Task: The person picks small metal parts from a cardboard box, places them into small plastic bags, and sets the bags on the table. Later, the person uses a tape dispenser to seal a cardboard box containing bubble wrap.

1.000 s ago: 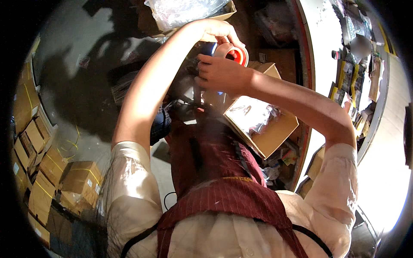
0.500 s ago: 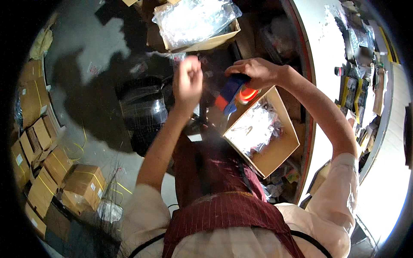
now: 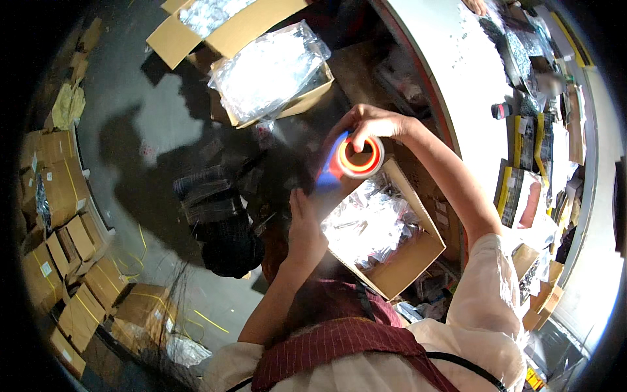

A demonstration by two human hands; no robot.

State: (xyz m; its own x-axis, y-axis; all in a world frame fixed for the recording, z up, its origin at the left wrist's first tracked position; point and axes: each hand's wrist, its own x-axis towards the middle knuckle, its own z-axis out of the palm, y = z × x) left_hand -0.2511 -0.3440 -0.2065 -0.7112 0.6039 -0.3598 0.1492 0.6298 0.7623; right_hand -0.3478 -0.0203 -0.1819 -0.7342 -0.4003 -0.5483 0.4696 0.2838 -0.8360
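Observation:
My right hand [image 3: 371, 124] is closed around a blue and orange tape dispenser [image 3: 330, 160], whose roll of tape [image 3: 361, 168] faces up toward me. The dispenser is slightly smeared by motion. Just below it, my left hand [image 3: 305, 230] has its fingers stretched out beside the left edge of an open cardboard box [image 3: 413, 264]. Whether the left palm presses on the cardboard is hidden. Shiny clear plastic packets [image 3: 372, 219] lie inside the box, which sits tilted in front of my apron.
Beyond stands another carton [image 3: 307, 99] topped with a bulging clear bag [image 3: 271, 68], with an open-flapped box [image 3: 251, 26] behind it. A black stool-like object [image 3: 228, 245] is left of my legs. A white table [image 3: 450, 72] runs along the right; another person's hand [image 3: 475, 6] shows there.
My left hand has come down and toward the box. The right hand has shifted slightly left with the tape dispenser, turning its roll into sight. The whole view has shifted.

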